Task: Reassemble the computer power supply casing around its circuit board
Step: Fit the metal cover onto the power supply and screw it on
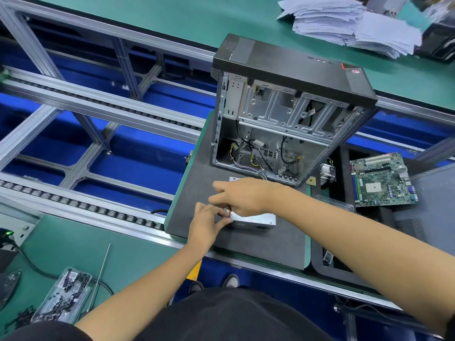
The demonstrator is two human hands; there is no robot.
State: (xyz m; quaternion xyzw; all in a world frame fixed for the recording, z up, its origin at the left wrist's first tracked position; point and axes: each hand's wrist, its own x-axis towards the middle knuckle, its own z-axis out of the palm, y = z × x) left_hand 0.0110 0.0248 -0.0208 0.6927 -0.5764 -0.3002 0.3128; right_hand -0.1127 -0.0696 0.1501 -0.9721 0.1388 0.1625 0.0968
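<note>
A clear tray (pixel 62 295) at lower left holds small dark screws. On the dark mat (pixel 258 244), the left hand (pixel 208 223) and right hand (pixel 242 196) both pinch the power supply casing (pixel 253 220) at its near-left corner. Behind stands an open computer tower (pixel 283 114) with loose cables inside; its red badge is perhaps a logo, unreadable.

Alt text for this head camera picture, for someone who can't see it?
Two bare hands, left hand and right hand, work on a silver power supply casing on a dark mat, before an open computer case.
</note>
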